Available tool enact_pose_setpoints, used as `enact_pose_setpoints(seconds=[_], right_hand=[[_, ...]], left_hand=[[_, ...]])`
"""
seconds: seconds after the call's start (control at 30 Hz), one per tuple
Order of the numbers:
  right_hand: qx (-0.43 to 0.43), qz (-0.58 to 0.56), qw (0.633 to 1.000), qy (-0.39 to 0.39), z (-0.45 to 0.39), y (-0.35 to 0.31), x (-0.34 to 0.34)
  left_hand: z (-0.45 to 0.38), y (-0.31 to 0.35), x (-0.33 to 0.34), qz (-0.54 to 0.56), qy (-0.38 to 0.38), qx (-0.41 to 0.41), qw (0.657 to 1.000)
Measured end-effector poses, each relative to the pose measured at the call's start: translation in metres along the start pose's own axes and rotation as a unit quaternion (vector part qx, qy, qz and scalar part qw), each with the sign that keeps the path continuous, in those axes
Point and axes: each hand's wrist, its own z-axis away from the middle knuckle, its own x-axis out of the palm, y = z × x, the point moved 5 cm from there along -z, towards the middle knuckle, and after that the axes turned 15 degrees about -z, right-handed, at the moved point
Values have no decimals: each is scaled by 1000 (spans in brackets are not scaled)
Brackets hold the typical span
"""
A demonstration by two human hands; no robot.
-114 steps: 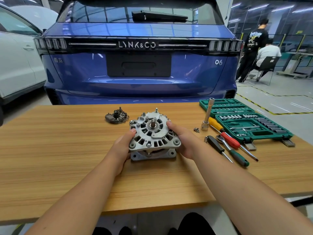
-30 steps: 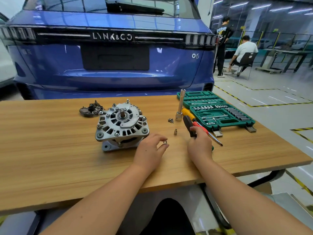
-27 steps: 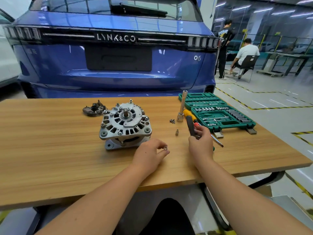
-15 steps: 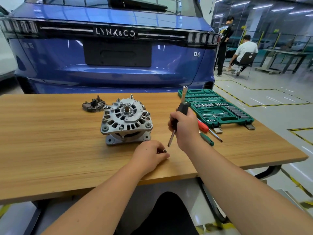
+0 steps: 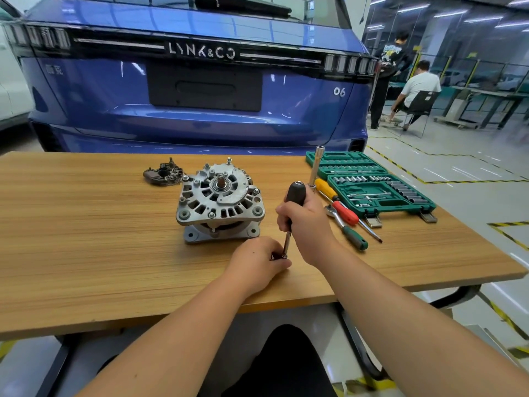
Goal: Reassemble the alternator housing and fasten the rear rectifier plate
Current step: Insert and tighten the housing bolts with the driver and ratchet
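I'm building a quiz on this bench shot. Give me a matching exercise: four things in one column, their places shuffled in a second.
1. black-handled driver
2. rectifier plate
3. socket set case
4. alternator

A. open at the table's far right
B. far left of the alternator
C. gripped in the right hand
D. mid-table, shaft up

Pairs: 1-C, 2-B, 3-A, 4-D

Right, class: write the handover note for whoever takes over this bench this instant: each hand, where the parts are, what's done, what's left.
Right hand grips the black-handled driver upright, tip down at the left hand.
Left hand pinches a small socket at the driver's tip, resting on the table.
Alternator stands mid-table with both housing halves together, untouched.
Rectifier plate lies loose behind-left of it.
Spare tools lie beside the green socket case.
Done: housing joined. Left: seat the socket, tighten the housing bolts, mount the rectifier plate.
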Motion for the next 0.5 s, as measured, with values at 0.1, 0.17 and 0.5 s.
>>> enact_pose_setpoints(seconds=[0.1, 0.17, 0.5], right_hand=[[44, -37, 998, -13, -3, 3, 0], [64, -58, 996, -21, -3, 4, 0], [44, -55, 997, -19, 0, 6, -2]], left_hand=[[2, 1, 0, -1, -9, 6, 1000], [3, 1, 0, -8, -14, 11, 1000], [4, 3, -1, -19, -7, 14, 1000]])
